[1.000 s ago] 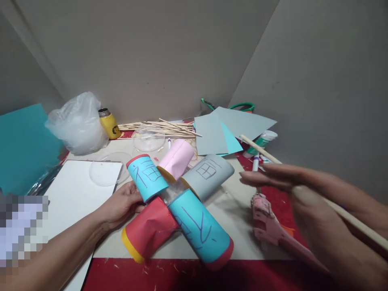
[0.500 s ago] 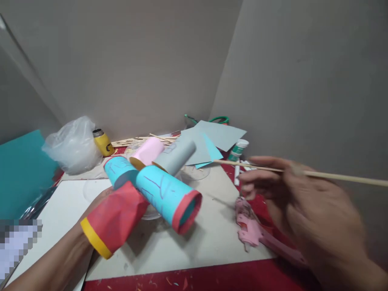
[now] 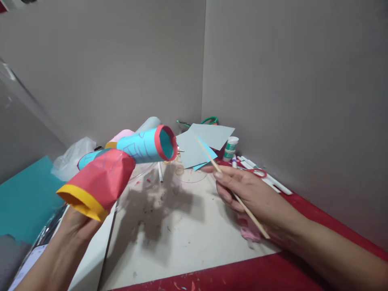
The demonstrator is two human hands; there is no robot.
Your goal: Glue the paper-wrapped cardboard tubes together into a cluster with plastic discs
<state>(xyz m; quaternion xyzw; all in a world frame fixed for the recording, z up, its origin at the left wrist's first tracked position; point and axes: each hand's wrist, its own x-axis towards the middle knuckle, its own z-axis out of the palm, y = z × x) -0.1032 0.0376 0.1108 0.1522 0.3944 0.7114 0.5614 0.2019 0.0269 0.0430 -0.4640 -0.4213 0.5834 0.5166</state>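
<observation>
A craft of joined paper tubes [image 3: 136, 146] is raised above the board, with a red paper piece [image 3: 101, 173] edged in yellow at its near side. Blue tubes with drawn lines, a grey tube [image 3: 150, 123] and a pink one make up the rest. My left hand [image 3: 80, 222] holds it from underneath, its fingers mostly hidden by the red paper. Between the thumb and fingers of my right hand [image 3: 242, 186] is a thin wooden stick [image 3: 253, 219], its tip slanting up and away. Partly beneath that hand lies a pink glue gun [image 3: 250, 231].
Grey and blue paper sheets [image 3: 218, 135] lie at the back, near green-handled scissors [image 3: 209, 120]. White-lidded jars [image 3: 230, 147] and several white markers [image 3: 279, 182] line the right wall. A plastic bag [image 3: 75, 157] and teal sheet [image 3: 27, 194] are at left.
The paper-tube craft has been lifted and turned, its red-rimmed blue tube now pointing right. My right hand has moved left, and the stick has swung from nearly level to a steep slant.
</observation>
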